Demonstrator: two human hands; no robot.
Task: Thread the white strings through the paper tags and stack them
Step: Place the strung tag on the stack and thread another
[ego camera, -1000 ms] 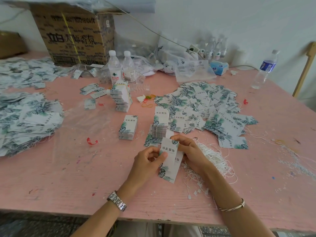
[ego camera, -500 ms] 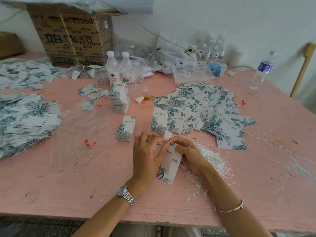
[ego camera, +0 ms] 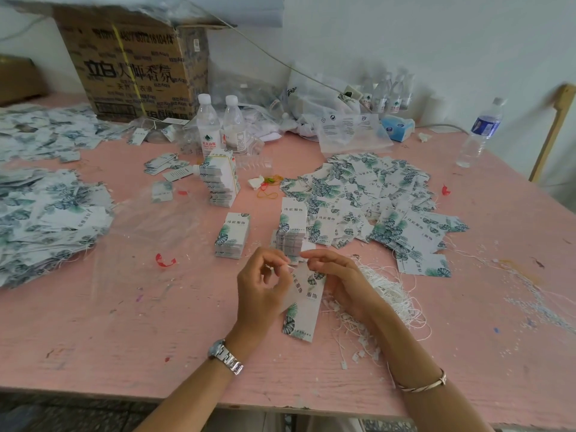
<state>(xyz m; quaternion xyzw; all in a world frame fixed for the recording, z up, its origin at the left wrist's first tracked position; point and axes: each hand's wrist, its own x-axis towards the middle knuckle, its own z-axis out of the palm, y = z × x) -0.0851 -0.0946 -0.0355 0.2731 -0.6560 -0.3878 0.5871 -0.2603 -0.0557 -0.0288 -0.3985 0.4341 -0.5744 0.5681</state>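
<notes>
Between my hands hang two white paper tags (ego camera: 303, 310) printed with green leaves, their lower ends near the pink table (ego camera: 124, 322). My left hand (ego camera: 260, 291) pinches a thin white string at the tags' top. My right hand (ego camera: 338, 283) holds the tags' upper right edge, fingertips meeting the left hand's. A tangle of loose white strings (ego camera: 386, 294) lies just right of my right hand. Two neat tag stacks (ego camera: 232, 235) (ego camera: 291, 229) stand just beyond my hands. A taller banded stack (ego camera: 219, 179) stands farther back.
A wide heap of loose tags (ego camera: 374, 201) covers the table right of centre. Heaps of strung tags (ego camera: 46, 219) lie at the left. Two water bottles (ego camera: 208, 126), a cardboard box (ego camera: 137, 67) and plastic bags sit at the back. Another bottle (ego camera: 480, 132) stands far right.
My left hand has risen from gripping the tags' left side to their top edge, and now pinches the string there beside my right fingertips. The tags stay in place.
</notes>
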